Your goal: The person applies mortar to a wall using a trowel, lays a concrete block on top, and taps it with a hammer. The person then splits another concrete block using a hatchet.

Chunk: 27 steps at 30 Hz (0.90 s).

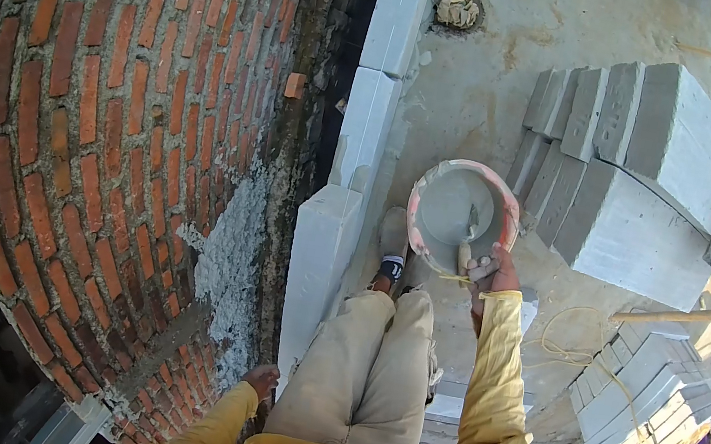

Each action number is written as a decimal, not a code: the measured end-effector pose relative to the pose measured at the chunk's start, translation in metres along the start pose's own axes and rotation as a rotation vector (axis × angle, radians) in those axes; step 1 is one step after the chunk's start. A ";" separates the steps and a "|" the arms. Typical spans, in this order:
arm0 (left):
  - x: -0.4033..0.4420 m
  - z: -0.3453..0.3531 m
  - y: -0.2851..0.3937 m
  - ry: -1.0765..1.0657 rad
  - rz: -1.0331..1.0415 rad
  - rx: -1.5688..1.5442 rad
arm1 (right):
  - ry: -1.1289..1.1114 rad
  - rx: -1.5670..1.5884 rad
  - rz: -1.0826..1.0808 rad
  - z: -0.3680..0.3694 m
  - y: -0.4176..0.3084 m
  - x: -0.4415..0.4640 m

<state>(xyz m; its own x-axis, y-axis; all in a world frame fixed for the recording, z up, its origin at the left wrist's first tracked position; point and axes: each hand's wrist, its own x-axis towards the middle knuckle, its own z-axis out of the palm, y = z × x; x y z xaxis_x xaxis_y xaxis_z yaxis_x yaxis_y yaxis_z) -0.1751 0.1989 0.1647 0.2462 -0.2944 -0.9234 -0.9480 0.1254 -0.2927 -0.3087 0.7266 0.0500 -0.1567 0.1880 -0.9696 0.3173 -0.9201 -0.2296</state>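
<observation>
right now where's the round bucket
In the head view, the bucket is just right of centre, its near rim in the right hand, between the pale block wall on the left and the larger block stack on the right.

A brick wall (133,147) rises left of the left hand (261,380); stacked grey blocks (641,228) and a pole (688,313) lie right of the right hand (497,272).

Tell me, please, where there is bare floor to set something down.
Widest is the grey concrete floor beyond the round, red-rimmed basin, between the low wall of pale rectangular blocks and the stacked grey blocks. Crowded around the basin: the right hand grips its rim, a grey shoe shows beside it, and stacked blocks lie close.
</observation>
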 end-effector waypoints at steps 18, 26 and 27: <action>-0.068 0.184 0.075 0.267 0.329 0.097 | -0.381 -0.438 -0.235 0.168 -0.122 0.121; -0.086 0.313 0.171 0.317 0.763 0.733 | 0.048 -1.656 -0.372 0.122 -0.103 0.241; -0.087 0.324 0.179 0.276 0.730 0.762 | 0.114 -1.692 -0.278 0.138 -0.100 0.243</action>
<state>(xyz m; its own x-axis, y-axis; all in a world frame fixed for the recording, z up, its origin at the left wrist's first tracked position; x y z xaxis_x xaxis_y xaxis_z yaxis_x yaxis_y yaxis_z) -0.3005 0.5534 0.1123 -0.4691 -0.1016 -0.8773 -0.4497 0.8824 0.1382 -0.5078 0.8170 -0.1504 -0.3350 0.3570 -0.8720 0.8639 0.4858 -0.1330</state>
